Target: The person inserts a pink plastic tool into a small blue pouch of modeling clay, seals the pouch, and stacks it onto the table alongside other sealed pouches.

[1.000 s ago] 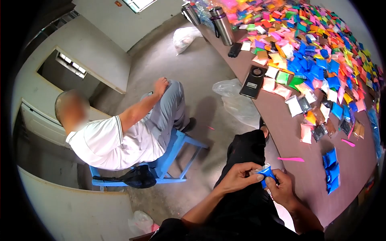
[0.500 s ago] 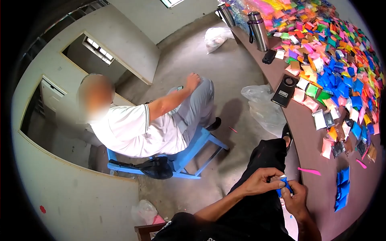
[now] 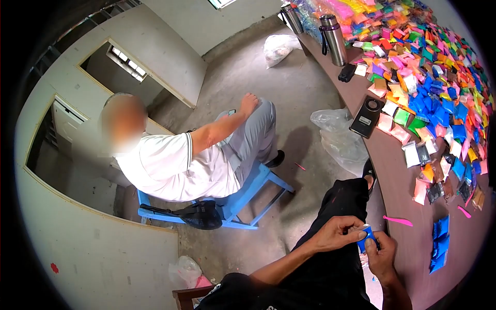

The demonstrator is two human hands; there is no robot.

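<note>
Head view: the blue packet (image 3: 368, 234), partly hidden in the grip, is left of the table (image 3: 409, 250). Left hand (image 3: 337, 233) and right hand (image 3: 383, 254) pinch it, nearly closed; long axis near-to-far, pale end far.

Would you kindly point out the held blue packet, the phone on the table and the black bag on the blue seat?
Held blue packet (image 3: 368, 234): head view, on its exposed blue face.
Phone (image 3: 367, 116): head view, middle of its back.
Black bag (image 3: 203, 215): head view, middle of its body.
</note>
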